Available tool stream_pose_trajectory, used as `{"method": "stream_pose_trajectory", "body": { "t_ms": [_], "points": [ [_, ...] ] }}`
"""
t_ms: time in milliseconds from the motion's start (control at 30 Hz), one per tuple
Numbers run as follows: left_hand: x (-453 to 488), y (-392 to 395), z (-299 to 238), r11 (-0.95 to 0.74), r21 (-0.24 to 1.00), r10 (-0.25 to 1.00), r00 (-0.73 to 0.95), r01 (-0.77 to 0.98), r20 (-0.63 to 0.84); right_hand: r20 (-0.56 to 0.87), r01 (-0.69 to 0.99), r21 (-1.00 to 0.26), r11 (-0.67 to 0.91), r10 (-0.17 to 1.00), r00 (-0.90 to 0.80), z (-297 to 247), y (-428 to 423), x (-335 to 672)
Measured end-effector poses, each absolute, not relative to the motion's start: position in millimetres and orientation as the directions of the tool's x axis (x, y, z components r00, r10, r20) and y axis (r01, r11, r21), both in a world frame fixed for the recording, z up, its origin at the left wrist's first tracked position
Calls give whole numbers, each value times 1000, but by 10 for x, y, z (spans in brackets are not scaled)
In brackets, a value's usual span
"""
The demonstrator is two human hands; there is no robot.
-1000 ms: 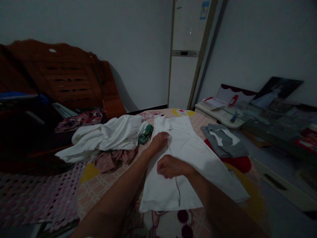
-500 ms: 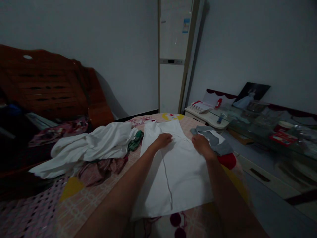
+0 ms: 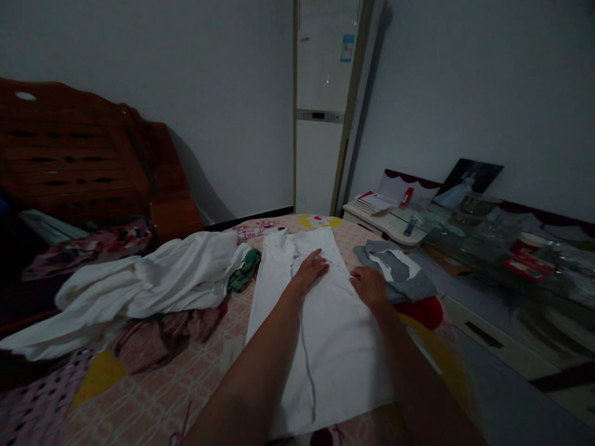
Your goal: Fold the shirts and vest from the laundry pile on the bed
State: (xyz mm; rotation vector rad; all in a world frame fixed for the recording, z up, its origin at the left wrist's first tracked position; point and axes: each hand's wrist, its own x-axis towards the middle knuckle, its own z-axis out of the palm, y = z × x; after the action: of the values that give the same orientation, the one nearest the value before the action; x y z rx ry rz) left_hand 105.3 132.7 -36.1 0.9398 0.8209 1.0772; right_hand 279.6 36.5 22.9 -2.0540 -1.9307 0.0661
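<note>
A white garment point(image 3: 334, 347) lies spread lengthwise over the patterned tablecloth, with a thin dark edge line running down its left part. My left hand point(image 3: 312, 272) rests on the upper middle of the cloth, fingers stretched out and slightly apart. At the garment's right edge, my right hand point(image 3: 370, 287) has its thumb and fingers pinched together on the fabric. Just beyond the right hand sits a folded grey garment point(image 3: 418, 284) with a white patch.
A rumpled white cloth point(image 3: 153, 279) heaps at the left over a brownish-pink cloth point(image 3: 171, 334), beside a green cloth point(image 3: 245, 271). A wooden bench point(image 3: 69, 161) stands left. Right is a glass-topped cabinet point(image 3: 483, 248) with small items. A tall white air conditioner point(image 3: 318, 161) fills the corner.
My left hand's fingers have loosened from a curled grip and spread out on the garment. My right hand stays at the right edge. The view has shifted slightly.
</note>
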Motion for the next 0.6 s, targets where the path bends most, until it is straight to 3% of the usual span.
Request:
{"method": "stream_pose_trajectory", "body": {
  "t_ms": [200, 267, 333, 433, 600],
  "points": [
    [1012, 1364, -256, 183, 908, 967, 237, -376, -97, 137, 963, -261, 71, 990, -35, 229, 329, 2667],
    [1048, 1383, -267, 75, 968, 974, 224, -238, -21, 109, 958, -279, 61, 994, -32, 225, 330, 2634],
    [1114, 1383, -288, -147, 989, 963, 230, -1, 143, 80, 952, -304, 38, 997, -14, 210, 340, 2613],
    [1241, 1328, -325, -390, 896, 897, 306, 210, 319, 52, 941, -340, 0, 998, 19, 161, 365, 2624],
    [1362, 1219, -382, -647, 651, 730, 568, 396, 380, 29, 917, -397, -26, 999, 41, 89, 405, 2751]
  ]
}}
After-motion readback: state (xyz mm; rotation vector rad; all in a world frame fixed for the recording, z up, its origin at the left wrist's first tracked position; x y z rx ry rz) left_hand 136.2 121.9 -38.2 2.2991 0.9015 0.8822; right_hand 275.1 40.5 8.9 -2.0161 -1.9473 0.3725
